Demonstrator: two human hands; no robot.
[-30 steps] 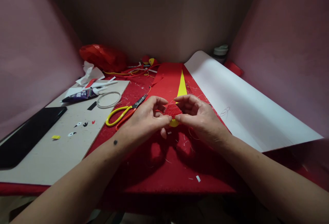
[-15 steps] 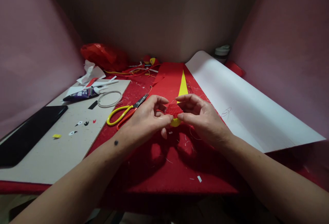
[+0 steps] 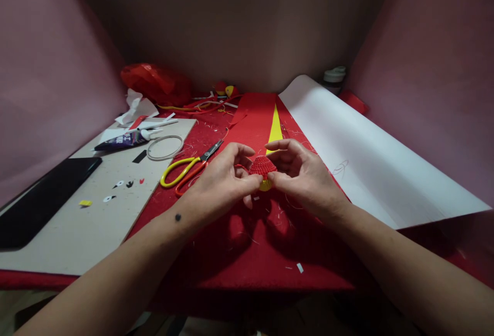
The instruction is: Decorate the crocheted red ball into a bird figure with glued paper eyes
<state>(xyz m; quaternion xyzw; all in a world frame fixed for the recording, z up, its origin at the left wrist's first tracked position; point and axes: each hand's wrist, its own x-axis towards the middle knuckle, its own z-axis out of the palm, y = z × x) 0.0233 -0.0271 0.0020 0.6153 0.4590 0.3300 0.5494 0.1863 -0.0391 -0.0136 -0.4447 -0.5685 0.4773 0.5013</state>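
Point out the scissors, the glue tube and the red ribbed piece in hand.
scissors [image 3: 181,169]: head view, on the yellow handle loop.
glue tube [image 3: 122,141]: head view, on the purple body.
red ribbed piece [image 3: 262,165]: head view, on its ribbed face between both hands' fingers.

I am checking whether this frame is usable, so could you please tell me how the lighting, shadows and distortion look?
Head view: dim, warm light; the left hand and right hand holding the small red piece cast soft shadows on the red cloth; wide-angle bending curves the white sheet; no strong glare, the centre reasonably sharp.
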